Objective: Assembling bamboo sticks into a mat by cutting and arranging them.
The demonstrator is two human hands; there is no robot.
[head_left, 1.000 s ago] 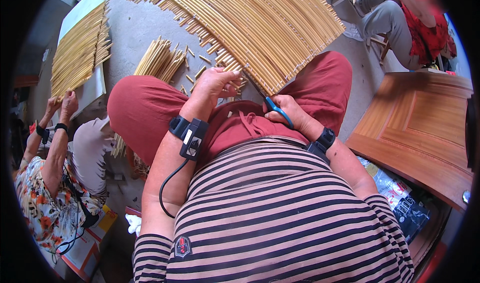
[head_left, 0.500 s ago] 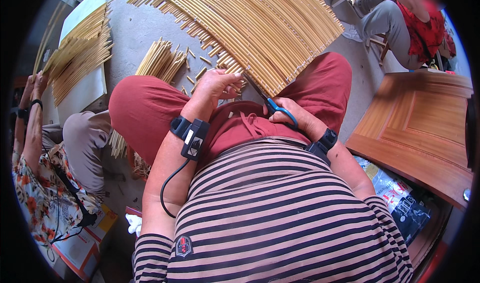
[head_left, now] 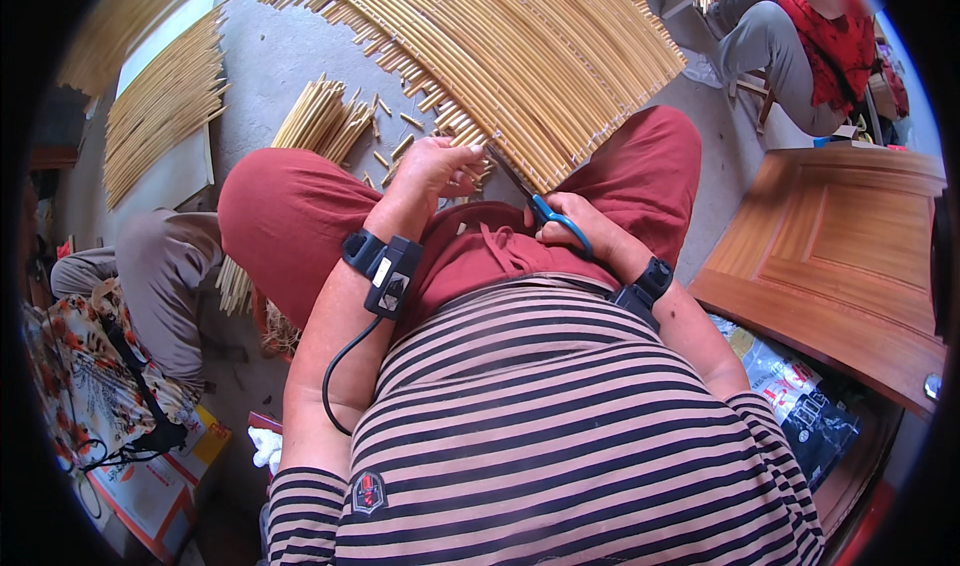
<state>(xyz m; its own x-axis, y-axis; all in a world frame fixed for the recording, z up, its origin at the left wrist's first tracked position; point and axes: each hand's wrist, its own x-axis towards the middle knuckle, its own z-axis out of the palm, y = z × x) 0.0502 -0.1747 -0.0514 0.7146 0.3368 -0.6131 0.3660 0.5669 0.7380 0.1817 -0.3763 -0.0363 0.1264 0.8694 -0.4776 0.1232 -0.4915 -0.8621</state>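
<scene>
A mat of slender yellow sticks [head_left: 520,66], bound in rows, slants down from the top to my lap. My left hand [head_left: 440,168] is closed at the uneven stick ends on its near left corner; what the fingers pinch is hidden. In my right hand [head_left: 572,221] is a pair of scissors [head_left: 556,222] with blue handles. The dark blades point up and left along the mat's near edge, and their tips lie beside my left thumb. Several short cut stick pieces [head_left: 402,147] are scattered on the floor just left of the mat.
A loose stick bundle [head_left: 318,121] lies beyond my left knee. More sticks [head_left: 165,106] rest on a pale board [head_left: 195,171] at far left, near a seated co-worker's grey trouser leg [head_left: 165,266]. Another person [head_left: 800,46] sits at upper right. A wooden panel [head_left: 830,256] stands at right.
My hands and the scissors stay nearly in place. At the left, the co-worker's stick bundle has swung up and away, blurred, and the co-worker's forearms are gone from sight.
</scene>
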